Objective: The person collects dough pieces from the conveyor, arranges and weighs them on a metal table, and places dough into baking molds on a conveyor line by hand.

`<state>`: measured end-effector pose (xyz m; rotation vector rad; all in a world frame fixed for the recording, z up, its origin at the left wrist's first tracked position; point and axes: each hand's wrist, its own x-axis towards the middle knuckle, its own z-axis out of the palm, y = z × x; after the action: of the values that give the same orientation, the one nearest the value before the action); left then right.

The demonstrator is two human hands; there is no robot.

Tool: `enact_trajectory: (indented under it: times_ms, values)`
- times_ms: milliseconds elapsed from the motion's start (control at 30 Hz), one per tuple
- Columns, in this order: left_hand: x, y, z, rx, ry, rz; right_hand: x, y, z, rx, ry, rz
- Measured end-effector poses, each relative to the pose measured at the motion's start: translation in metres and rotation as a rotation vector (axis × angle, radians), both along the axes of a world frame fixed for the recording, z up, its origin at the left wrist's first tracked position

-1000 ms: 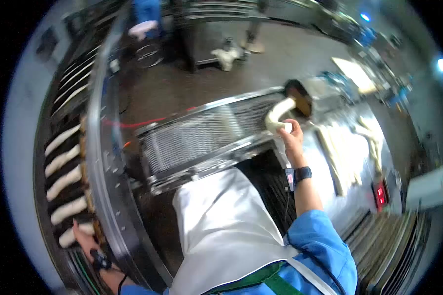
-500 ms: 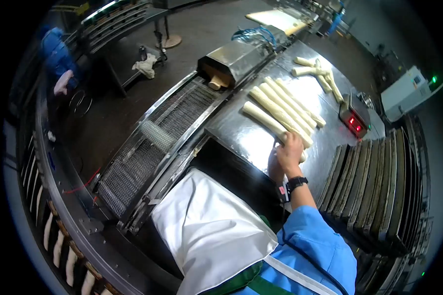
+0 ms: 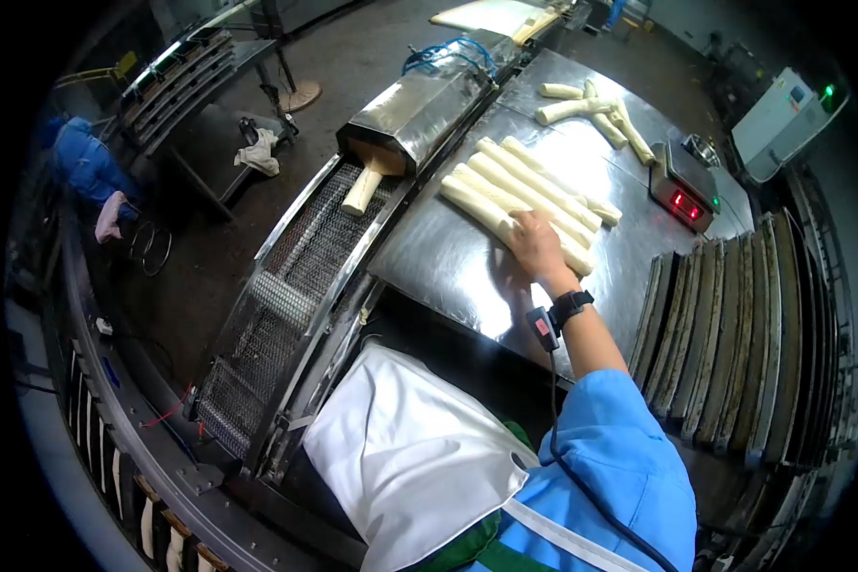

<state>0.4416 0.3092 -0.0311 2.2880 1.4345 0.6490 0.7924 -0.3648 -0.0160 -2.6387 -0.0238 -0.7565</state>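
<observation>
My right hand [image 3: 539,246] is on the front dough roll [image 3: 479,206], its fingers curled over the roll toward the one behind. This pale, thick roll lies against a row of similar dough rolls [image 3: 529,179] on the steel table [image 3: 429,250]. Part of the front roll is hidden under my hand and wrist. A black strap with a small device sits on that wrist. My left hand is out of view.
Another dough roll [image 3: 362,191] lies on the mesh conveyor [image 3: 319,234], below a metal housing [image 3: 424,105]. Several crossed dough pieces [image 3: 601,114] lie at the table's far end. Right of them stand a scale [image 3: 684,191] and stacked trays [image 3: 734,334]. A person in blue [image 3: 91,162] is far left.
My right hand has moved up and left along the front roll, which now lies against the row. The conveyor's dough roll has come further out of the housing. The view has shifted.
</observation>
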Motion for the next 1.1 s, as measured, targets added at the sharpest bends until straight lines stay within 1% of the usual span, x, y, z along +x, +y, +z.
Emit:
enact_trajectory:
  times_ms: [33, 100, 167, 233, 300, 333, 367, 433, 467, 567, 633, 667, 700, 733, 767, 800, 833, 867, 900, 967, 1000, 1033, 1067, 1100]
  values:
    - [-0.001, -0.001, -0.001, 0.000, 0.007, 0.009, 0.000, 0.004, -0.003, 0.030, 0.062, 0.047]
    - [-0.008, -0.003, -0.003, 0.000, 0.025, 0.022, -0.002, 0.014, -0.004, -0.021, 0.055, 0.093]
    - [-0.019, -0.009, 0.003, 0.000, 0.043, 0.055, 0.003, 0.023, -0.002, -0.183, 0.237, -0.024]
    - [-0.031, -0.010, 0.000, 0.000, 0.062, 0.087, 0.008, 0.023, 0.007, -0.163, 0.243, 0.023]
    - [-0.051, -0.012, 0.001, 0.008, 0.080, 0.127, 0.024, 0.021, 0.011, -0.131, 0.535, -0.105]
    - [-0.064, -0.010, -0.002, 0.012, 0.086, 0.154, 0.031, 0.033, 0.030, -0.305, 0.686, -0.125]
    - [-0.087, -0.007, -0.004, 0.019, 0.098, 0.190, 0.035, 0.048, 0.029, -0.313, 0.679, -0.093]
    - [-0.120, -0.005, -0.006, 0.027, 0.121, 0.244, 0.037, 0.078, 0.020, -0.328, 0.177, 0.210]
    - [-0.139, -0.003, -0.008, 0.039, 0.135, 0.280, 0.047, 0.095, 0.002, -0.150, 0.004, 0.464]
    - [-0.214, -0.013, -0.012, 0.061, 0.207, 0.389, 0.057, 0.179, 0.004, -0.099, 0.073, 0.741]
    - [-0.257, -0.040, -0.007, 0.079, 0.267, 0.502, 0.065, 0.221, 0.006, -0.125, -0.079, 0.919]
    - [-0.276, -0.056, -0.006, 0.079, 0.299, 0.565, 0.060, 0.244, 0.021, -0.130, 0.078, 0.898]
    - [-0.284, -0.063, -0.006, 0.071, 0.332, 0.595, 0.069, 0.253, 0.013, -0.180, 0.135, 0.814]
    - [-0.289, -0.067, -0.008, 0.054, 0.356, 0.615, 0.082, 0.247, 0.005, -0.356, 0.124, 0.837]
    - [-0.294, -0.072, -0.009, 0.037, 0.372, 0.621, 0.094, 0.245, -0.004, -0.492, 0.270, 0.785]
    - [-0.294, -0.061, -0.006, -0.099, 0.367, 0.604, 0.091, 0.268, -0.003, -0.605, 0.293, 0.778]
    - [-0.295, -0.072, -0.004, -0.037, 0.301, 0.554, 0.089, 0.269, 0.001, -0.722, 0.314, 0.744]
    - [-0.259, -0.099, 0.038, -0.054, 0.233, 0.676, 0.095, 0.266, -0.008, -0.733, 0.293, 0.759]
    - [-0.265, -0.098, 0.041, -0.094, 0.323, 0.663, 0.091, 0.272, -0.004, -0.745, 0.275, 0.762]
    - [-0.271, -0.110, 0.046, -0.110, 0.177, 0.673, 0.085, 0.268, 0.006, -0.701, 0.296, 0.794]
    - [-0.270, -0.115, 0.057, -0.211, 0.169, 0.686, 0.092, 0.264, -0.009, -0.696, 0.224, 0.761]
    - [-0.263, -0.129, 0.075, -0.301, 0.172, 0.714, 0.096, 0.269, -0.014, -0.687, 0.233, 0.778]
    - [-0.249, -0.134, 0.101, -0.359, 0.201, 0.721, 0.086, 0.271, 0.005, -0.776, 0.274, 0.732]
    - [-0.253, -0.130, 0.101, -0.303, 0.156, 0.754, 0.077, 0.273, 0.019, -0.861, 0.317, 0.680]
